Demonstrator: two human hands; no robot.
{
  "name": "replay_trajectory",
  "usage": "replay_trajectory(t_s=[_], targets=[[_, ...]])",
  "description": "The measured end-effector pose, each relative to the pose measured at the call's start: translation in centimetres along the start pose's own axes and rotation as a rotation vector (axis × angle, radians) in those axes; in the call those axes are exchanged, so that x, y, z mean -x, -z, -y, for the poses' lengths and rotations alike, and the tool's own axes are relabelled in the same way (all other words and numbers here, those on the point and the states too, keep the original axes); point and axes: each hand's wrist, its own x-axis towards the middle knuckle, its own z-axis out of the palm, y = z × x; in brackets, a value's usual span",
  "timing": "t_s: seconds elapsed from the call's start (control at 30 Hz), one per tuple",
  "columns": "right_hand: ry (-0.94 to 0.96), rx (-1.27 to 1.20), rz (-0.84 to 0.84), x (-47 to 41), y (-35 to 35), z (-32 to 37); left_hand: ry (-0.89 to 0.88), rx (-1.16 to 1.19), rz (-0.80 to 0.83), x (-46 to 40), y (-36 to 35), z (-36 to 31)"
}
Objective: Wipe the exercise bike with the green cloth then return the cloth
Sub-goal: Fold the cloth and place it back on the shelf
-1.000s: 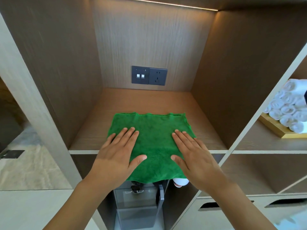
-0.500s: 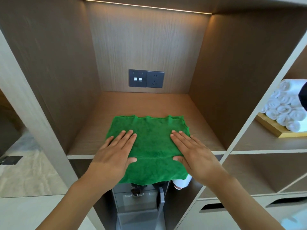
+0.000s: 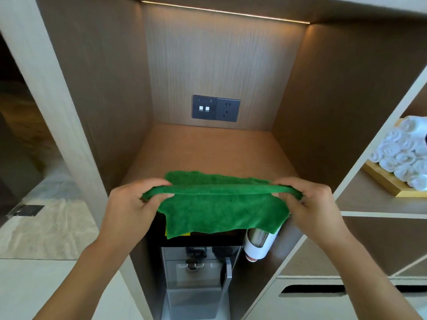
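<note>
Both hands, left (image 3: 129, 204) and right (image 3: 314, 204), pinch the folded cloth (image 3: 221, 209) at its ends, fingers curled over the fold. Cloth sits lower centre of frame, at the shelf (image 3: 208, 153) front edge, its lower half hanging.

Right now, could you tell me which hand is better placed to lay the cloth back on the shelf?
Neither clearly: left hand and right hand each pinch an end of the green cloth, level before the shelf.
</note>
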Motion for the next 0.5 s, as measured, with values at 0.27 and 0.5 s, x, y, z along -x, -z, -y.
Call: replay_trajectory(t_s=[0.27, 0.5], targets=[[-0.076, -0.396, -0.021, -5.3, 3.6, 1.6, 0.109, 0.590, 0.013, -5.3, 2.9, -3.2], [-0.368, 0.025, 0.090, -8.8, -1.0, -2.0, 0.341, -0.085, 0.149, -9.3, -2.5, 0.3]])
